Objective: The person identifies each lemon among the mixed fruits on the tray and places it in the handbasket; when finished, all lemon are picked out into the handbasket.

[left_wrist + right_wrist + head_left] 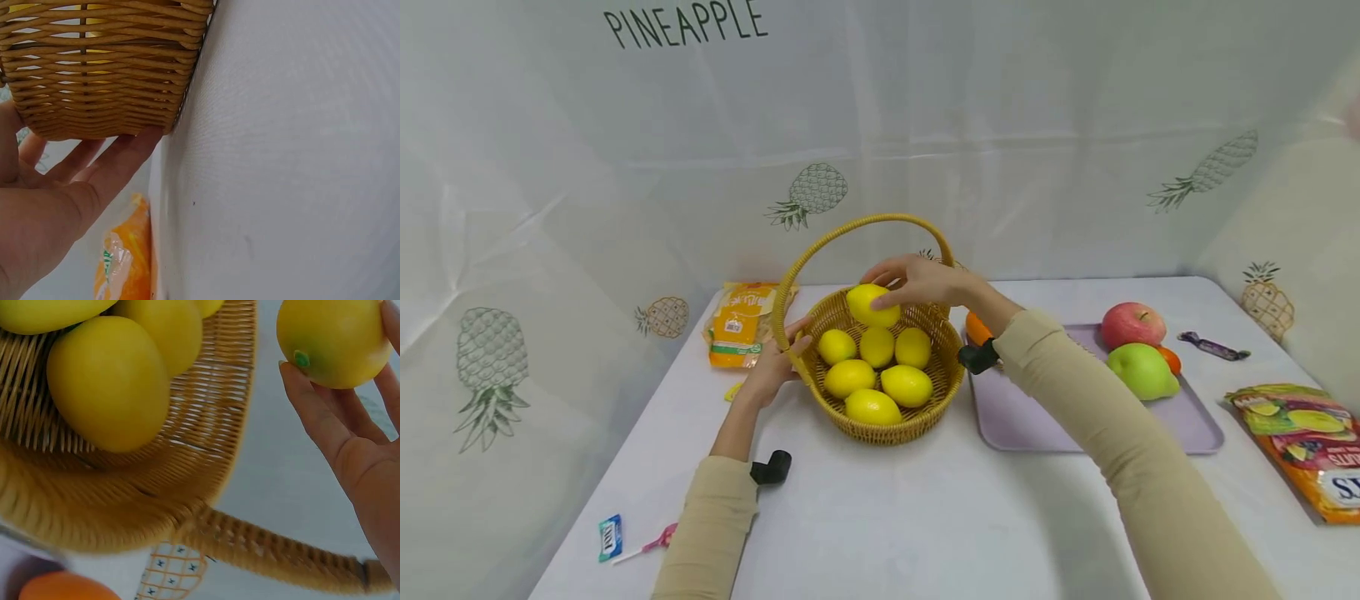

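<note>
A round wicker basket [880,434] with a tall arched handle holds several yellow lemons [872,407]. Above its far side, my right hand [921,282] grips another lemon [873,305] between thumb and fingers. In the right wrist view this lemon [334,340] shows a small green tip, and the right hand [369,447] cups it beyond the basket's rim. My left hand [775,362] rests at the basket's left side. The left wrist view shows that hand's [69,194] fingers stretched along the outside of the woven wall [94,94].
A purple tray [1037,421] on the right carries a red apple [1132,325], a green fruit [1142,372] and orange items. An orange bag [739,325] lies behind my left hand. Candies [611,537] lie front left, a wrapped candy [1213,346] and a colourful bag [1303,442] far right.
</note>
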`<state>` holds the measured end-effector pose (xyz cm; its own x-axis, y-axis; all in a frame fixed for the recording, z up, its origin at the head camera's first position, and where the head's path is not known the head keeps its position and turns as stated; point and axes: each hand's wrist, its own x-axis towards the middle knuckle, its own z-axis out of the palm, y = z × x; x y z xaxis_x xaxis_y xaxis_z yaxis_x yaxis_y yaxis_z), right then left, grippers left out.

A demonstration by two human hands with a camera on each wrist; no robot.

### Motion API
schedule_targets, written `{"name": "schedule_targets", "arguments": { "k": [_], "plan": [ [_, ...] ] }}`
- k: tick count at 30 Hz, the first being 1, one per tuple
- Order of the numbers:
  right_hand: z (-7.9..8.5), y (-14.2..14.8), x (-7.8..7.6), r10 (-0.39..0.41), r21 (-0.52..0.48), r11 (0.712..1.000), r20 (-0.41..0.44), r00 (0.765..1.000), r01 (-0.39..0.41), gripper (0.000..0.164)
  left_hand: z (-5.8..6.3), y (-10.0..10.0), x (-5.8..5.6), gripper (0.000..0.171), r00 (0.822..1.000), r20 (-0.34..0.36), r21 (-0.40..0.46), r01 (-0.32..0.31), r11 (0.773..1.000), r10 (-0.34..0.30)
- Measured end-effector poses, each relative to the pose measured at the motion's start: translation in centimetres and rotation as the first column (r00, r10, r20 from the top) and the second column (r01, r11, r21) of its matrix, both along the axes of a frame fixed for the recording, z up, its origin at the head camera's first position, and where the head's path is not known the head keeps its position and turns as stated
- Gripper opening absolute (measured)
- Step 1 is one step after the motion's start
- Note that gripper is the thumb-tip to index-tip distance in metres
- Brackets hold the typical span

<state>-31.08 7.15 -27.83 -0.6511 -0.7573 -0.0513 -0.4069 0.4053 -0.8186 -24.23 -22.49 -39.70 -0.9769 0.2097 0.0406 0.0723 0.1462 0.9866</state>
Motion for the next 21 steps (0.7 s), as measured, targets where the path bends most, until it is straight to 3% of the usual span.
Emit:
{"name": "schedule_targets", "arguments": {
  "k": [7,14,21],
  "plan": [
    [-2.4,-2.4,-1.8,-0.083,-0.053,0.995,0.043,0.996,0.085,0.048,-0.2,-0.1,-0.2,0.053,1.0,0.003,0.003,-0.001,1.0,0.001],
    [-4.2,-3.7,-2.8,-0.159,0.014,0.987,-0.102,0.982,0.162,0.043,-0.2,-0.2,-0.3,0.052,1.0,-0.01,-0.006,0.002,1.0,-0.002],
    [-5.3,-4.7,-3.2,-0.171,0.086,0.978,-0.192,0.966,0.19,0.044,2.3,0.7,1.5,0.052,1.0,0.019,-0.022,0.007,1.0,-0.007]
  ]
}}
